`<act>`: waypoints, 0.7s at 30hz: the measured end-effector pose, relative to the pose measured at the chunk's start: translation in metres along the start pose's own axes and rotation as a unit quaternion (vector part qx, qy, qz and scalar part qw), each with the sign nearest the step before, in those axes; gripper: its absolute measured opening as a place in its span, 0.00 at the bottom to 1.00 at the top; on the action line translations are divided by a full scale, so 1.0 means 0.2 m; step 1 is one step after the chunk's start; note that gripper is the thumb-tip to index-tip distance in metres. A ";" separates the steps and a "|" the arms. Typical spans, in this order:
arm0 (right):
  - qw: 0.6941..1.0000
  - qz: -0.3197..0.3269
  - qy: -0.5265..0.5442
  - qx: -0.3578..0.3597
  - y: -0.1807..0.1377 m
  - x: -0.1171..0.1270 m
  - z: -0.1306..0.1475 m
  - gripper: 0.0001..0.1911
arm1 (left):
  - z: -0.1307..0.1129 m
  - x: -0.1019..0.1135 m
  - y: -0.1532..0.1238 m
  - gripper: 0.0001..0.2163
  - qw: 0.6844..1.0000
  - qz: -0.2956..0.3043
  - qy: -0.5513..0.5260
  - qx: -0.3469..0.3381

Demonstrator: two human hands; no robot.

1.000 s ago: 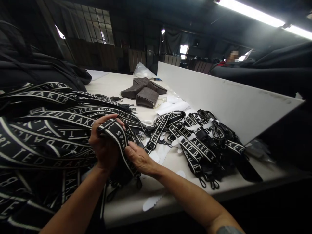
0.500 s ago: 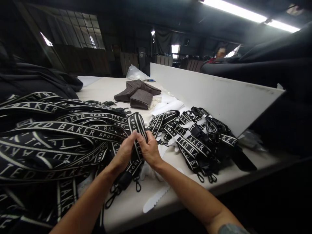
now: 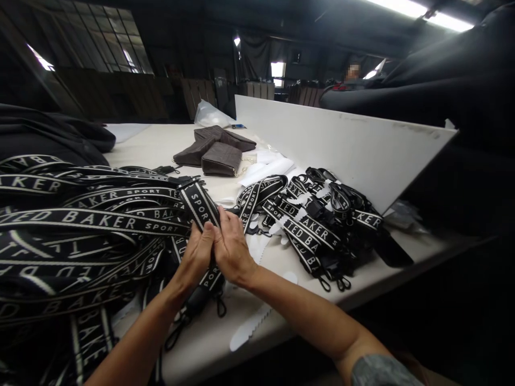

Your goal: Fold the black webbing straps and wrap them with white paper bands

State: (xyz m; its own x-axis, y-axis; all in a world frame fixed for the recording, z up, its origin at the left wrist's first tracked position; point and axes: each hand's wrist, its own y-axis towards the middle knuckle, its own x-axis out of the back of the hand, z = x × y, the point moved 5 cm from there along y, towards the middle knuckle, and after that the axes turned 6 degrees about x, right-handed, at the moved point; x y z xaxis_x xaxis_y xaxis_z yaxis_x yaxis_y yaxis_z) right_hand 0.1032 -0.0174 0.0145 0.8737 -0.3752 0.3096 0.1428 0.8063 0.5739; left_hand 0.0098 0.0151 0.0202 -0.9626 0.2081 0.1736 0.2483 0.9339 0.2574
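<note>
Both my hands are closed around one folded black-and-white webbing bag strap (image 3: 198, 202) printed with lettering. My left hand (image 3: 197, 249) grips its left side, while my right hand (image 3: 232, 247) presses against it from the right, thumbs close together. The strap's upper loop rises above my fingers; below them hang its lower end and a black clip (image 3: 220, 306). To the left lies a large heap of similar straps (image 3: 80, 217). On the right is a smaller pile of folded straps (image 3: 300, 228), some wrapped with white paper strips.
White notched paper strips (image 3: 251, 326) lie near the table's front edge. Dark brown quilted bags (image 3: 222, 159) and a clear plastic bag (image 3: 211, 114) rest farther back. A white board (image 3: 322, 136) stands along the right side. A person (image 3: 349, 80) is in the far background.
The strap's top loop has tilted left and flattened, and my hands have shifted slightly lower around it. The whole view has moved a little, so the scene sits farther left.
</note>
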 end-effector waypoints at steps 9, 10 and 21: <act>0.993 -0.028 0.114 -0.028 0.01 0.02 -0.01 0.24 | -0.05 0.03 -0.02 0.16 0.996 -0.080 0.025 -0.032; 0.989 -0.039 0.134 -0.041 0.03 0.04 -0.03 0.23 | -0.06 0.03 -0.01 0.16 0.998 -0.058 0.028 -0.023; 0.818 0.066 0.544 -0.172 0.13 0.16 -0.06 0.19 | 0.00 -0.11 -0.13 0.13 0.907 0.281 -0.175 0.260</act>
State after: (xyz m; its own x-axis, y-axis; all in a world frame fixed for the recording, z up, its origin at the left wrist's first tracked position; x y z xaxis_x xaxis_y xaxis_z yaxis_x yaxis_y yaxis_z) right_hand 0.1404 -0.0020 0.0300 0.7617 0.2051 -0.6146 -0.0280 0.9581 0.2851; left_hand 0.0254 -0.0134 0.0105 -0.6974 0.6891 -0.1970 0.7138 0.6434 -0.2764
